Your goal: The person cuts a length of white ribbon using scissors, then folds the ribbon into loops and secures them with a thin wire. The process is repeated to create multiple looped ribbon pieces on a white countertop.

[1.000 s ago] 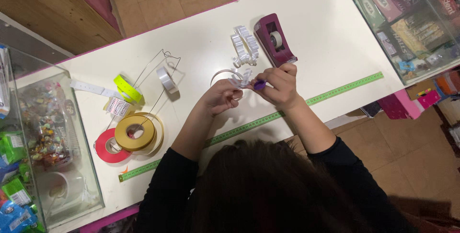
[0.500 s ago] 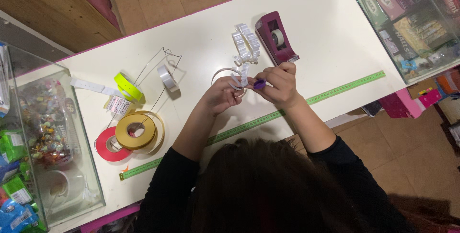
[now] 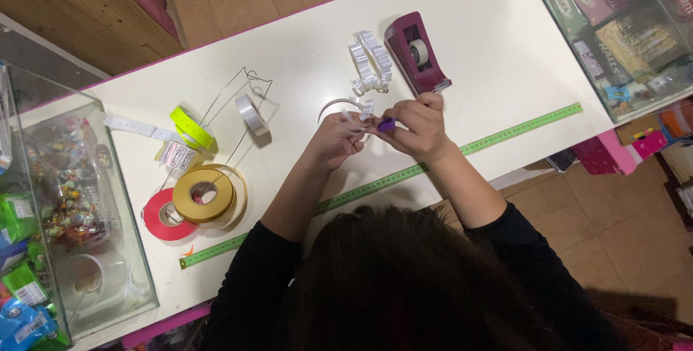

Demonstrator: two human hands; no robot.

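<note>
Head view: our left hand (image 3: 333, 142) pinches white ribbon (image 3: 345, 109), right hand (image 3: 417, 129) grips a purple tool (image 3: 387, 125), just short of the tape dispenser (image 3: 415, 53); bare surface (image 3: 498, 55) lies rightward.

The white worktop (image 3: 491, 48) bears a tape dispenser (image 3: 415, 54), 2 ribbon rolls (image 3: 202, 196), a green measuring tape (image 3: 505, 134) and folded white ribbon (image 3: 369, 62).

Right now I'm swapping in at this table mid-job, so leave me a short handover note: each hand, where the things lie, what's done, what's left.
Left hand: pinches white ribbon curled in a loop.
Right hand: grip closed on a small purple tool at the ribbon.
On the table: a finished-looking white bow beside the maroon tape dispenser; gold ribbon roll and red roll to the left; green measuring tape along the front edge.
Done: apparently one bow.
Left: the ribbon in hand is unfinished.
</note>
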